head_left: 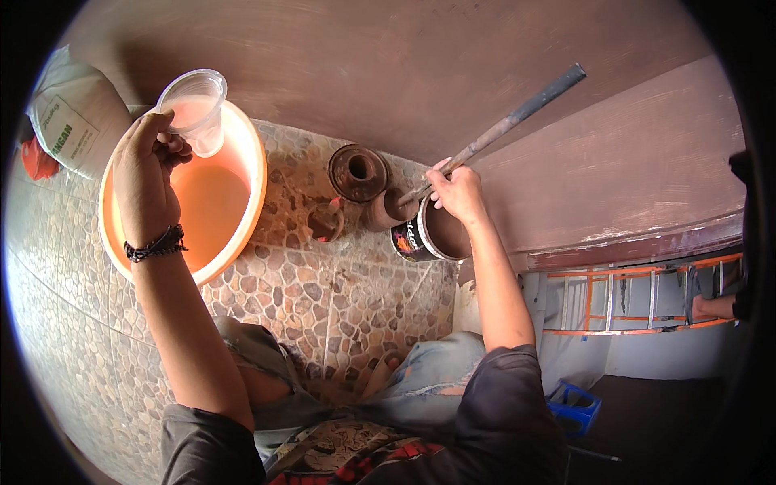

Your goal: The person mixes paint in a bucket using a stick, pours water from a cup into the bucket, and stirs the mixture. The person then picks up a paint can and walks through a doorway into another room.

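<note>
My left hand (149, 174) grips a clear plastic cup (196, 109) by its side, above a large peach-coloured tub (257, 174) holding cloudy orange liquid. Whether the cup has anything in it I cannot tell. Closed round a long grey-brown rod (517, 113), my right hand (457, 192) keeps it slanted, the top leaning up to the right. The rod's lower end goes into a small brown-stained container (386, 212). Right beside that container stands a black paint can (412, 240) with brown content, partly behind my right wrist.
A round brown-crusted can (358, 172) and a small stained cup (326, 221) stand on the pebble-patterned floor (299, 283). A white sack (77, 113) leans at the far left. Brown walls rise ahead. To the right are an orange ladder (638, 299), another person's foot (711, 307) and a blue stool (575, 408).
</note>
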`<state>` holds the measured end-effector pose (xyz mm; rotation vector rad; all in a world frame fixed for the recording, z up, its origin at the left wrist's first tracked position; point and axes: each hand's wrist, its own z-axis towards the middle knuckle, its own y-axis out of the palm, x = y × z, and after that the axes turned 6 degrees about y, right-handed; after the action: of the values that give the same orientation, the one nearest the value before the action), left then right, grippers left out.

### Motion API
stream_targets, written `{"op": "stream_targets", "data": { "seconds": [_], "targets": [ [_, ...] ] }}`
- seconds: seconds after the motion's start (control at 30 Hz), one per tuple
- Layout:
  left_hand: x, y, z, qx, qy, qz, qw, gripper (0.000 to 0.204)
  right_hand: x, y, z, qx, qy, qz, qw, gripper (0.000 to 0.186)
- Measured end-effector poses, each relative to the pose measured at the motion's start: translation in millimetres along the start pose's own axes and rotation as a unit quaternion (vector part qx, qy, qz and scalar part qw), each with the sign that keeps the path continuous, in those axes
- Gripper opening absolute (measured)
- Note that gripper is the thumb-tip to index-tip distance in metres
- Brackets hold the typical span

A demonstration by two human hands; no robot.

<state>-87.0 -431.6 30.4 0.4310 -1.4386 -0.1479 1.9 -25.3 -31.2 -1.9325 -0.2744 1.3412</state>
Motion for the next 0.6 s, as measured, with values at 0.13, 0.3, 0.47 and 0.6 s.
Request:
{"op": "stream_targets", "data": {
  "seconds": [0.13, 0.3, 0.47, 0.6],
  "targets": [
    [-3, 10, -5, -0.013, -0.006, 0.007, 1.000, 0.016, 7, -3, -9, 0.010, 0.028, -0.019, 0.999, 0.023],
    [0, 13, -8, -0.008, -0.010, 0.005, 1.000, 0.016, 11, 1, -11, 0.004, 0.017, 0.069, 0.997, 0.020],
    [1, 13, -10, -0.007, 0.002, 0.012, 1.000, 0.016, 19, 0, -10, 0.014, 0.029, 0.041, 0.999, 0.017],
    [1, 15, -10, -0.005, -0.003, 0.015, 1.000, 0.017, 24, 4, -9, -0.038, 0.020, 0.106, 0.993, 0.017]
  ]
}}
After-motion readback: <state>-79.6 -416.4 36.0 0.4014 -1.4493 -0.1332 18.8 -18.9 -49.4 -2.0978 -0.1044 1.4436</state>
